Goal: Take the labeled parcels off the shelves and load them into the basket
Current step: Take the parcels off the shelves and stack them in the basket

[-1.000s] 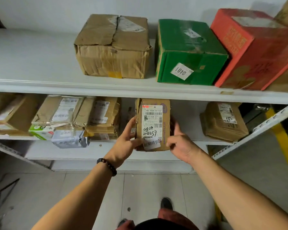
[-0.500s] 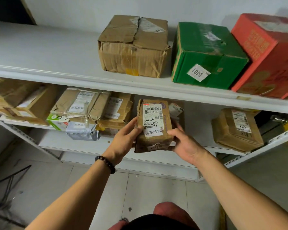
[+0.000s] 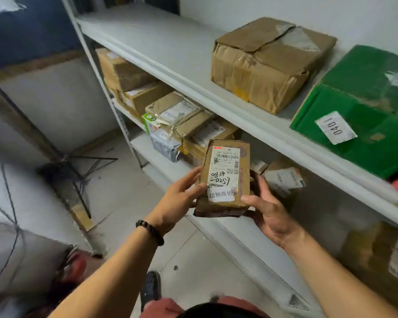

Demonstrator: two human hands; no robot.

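**Head view, parcel in transit.** I hold one small brown parcel [image 3: 226,203] at the centre of the frame. It stands upright with its white label [image 3: 224,173] facing the camera, in front of the middle shelf [image 3: 161,161] and, as far as I can judge, clear of it.

My left hand [image 3: 179,198] clasps the parcel's lower left edge. The thumb lies across the front corner of the label and the fingers run nearly straight up the side. My right hand [image 3: 269,210] cups the lower right corner, with the thumb on the front face and the fingers curled round behind. Both grips sit low on the parcel, and its upper half is unsupported.

**Hazards.**
- The wrapping at the parcel's base is crumpled and loose. If either hand lets go early, the paper could slide and the parcel could tip forward out of the other hand.
- The stacked parcels [image 3: 182,120], left of centre on the same shelf, lie close to any leftward path. A careless swing could clip them and bring them down.
- The legs of a dark stand [image 3: 78,161] spread over the floor at left and could catch a foot.
- The lower left of the frame is blurred. I cannot pick out the basket with certainty, so a drop made without looking could miss it.
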